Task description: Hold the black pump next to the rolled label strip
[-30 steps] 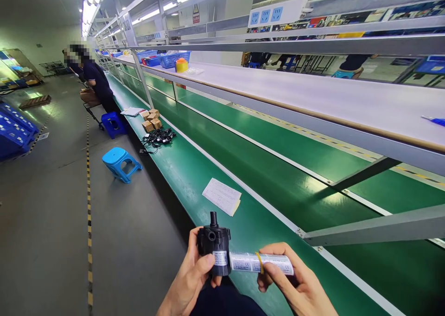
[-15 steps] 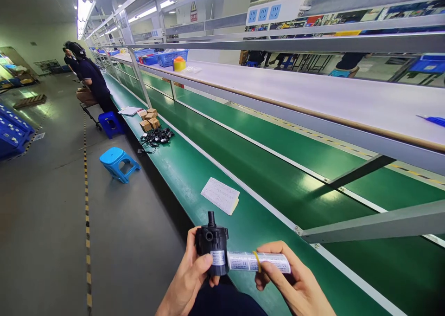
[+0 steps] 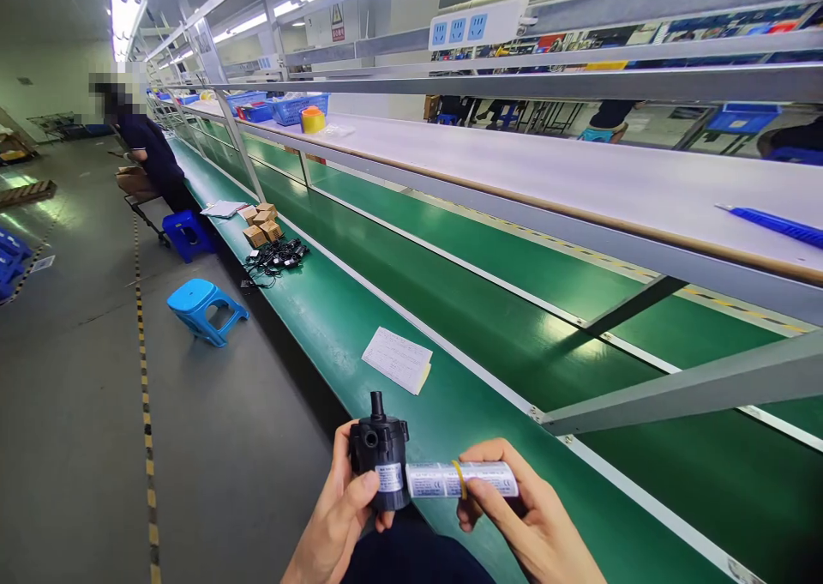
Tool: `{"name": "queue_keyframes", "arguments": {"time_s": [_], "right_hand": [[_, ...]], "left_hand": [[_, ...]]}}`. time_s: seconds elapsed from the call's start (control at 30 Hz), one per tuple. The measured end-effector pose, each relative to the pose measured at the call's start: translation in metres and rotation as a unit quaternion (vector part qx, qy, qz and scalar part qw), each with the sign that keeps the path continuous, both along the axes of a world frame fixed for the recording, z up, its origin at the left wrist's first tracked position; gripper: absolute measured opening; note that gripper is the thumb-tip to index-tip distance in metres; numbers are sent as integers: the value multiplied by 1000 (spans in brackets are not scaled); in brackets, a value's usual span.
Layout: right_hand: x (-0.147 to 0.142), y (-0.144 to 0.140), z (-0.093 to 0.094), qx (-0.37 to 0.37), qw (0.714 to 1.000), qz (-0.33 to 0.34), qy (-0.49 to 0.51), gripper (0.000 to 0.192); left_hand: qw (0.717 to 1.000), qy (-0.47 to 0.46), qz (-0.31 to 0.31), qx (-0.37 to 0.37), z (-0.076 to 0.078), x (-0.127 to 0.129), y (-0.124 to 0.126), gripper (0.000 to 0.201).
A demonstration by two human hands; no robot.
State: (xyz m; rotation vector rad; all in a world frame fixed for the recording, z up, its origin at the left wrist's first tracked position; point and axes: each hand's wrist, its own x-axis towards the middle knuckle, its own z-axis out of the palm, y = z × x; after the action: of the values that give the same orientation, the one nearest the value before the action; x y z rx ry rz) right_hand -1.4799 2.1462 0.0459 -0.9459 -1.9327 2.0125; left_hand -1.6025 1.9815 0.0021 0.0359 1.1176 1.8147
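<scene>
My left hand (image 3: 340, 507) grips a small black pump (image 3: 379, 447) with a spout on top and a white printed label on its side; the thumb presses at the label's edge. In my right hand (image 3: 514, 502) is a roll of labels (image 3: 430, 479), silvery white with small print and a yellow rubber band around its middle. The roll lies level, its left end right beside the pump's label; I cannot tell whether they touch. Both things are above the near edge of the green bench (image 3: 347, 327). A sheet of paper (image 3: 397, 358) lies on the bench beyond them.
Farther along the bench are a heap of black cables (image 3: 276, 258), small cardboard boxes (image 3: 262, 225) and papers. A blue stool (image 3: 204, 305) stands on the floor to the left. A person (image 3: 147, 151) sits farther back. On the raised shelf lies a blue cutter knife (image 3: 781, 225).
The camera view has turned slightly to the right, so the scene shifts left. Both hands keep their hold on the pump and the label roll, side by side as before.
</scene>
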Motion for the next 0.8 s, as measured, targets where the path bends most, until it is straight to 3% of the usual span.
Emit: {"name": "queue_keyframes", "arguments": {"time_s": [0.8], "right_hand": [[0, -1, 0, -20, 1000, -11, 3, 41]], "left_hand": [[1000, 12, -15, 3, -2, 0, 0, 68]]}}
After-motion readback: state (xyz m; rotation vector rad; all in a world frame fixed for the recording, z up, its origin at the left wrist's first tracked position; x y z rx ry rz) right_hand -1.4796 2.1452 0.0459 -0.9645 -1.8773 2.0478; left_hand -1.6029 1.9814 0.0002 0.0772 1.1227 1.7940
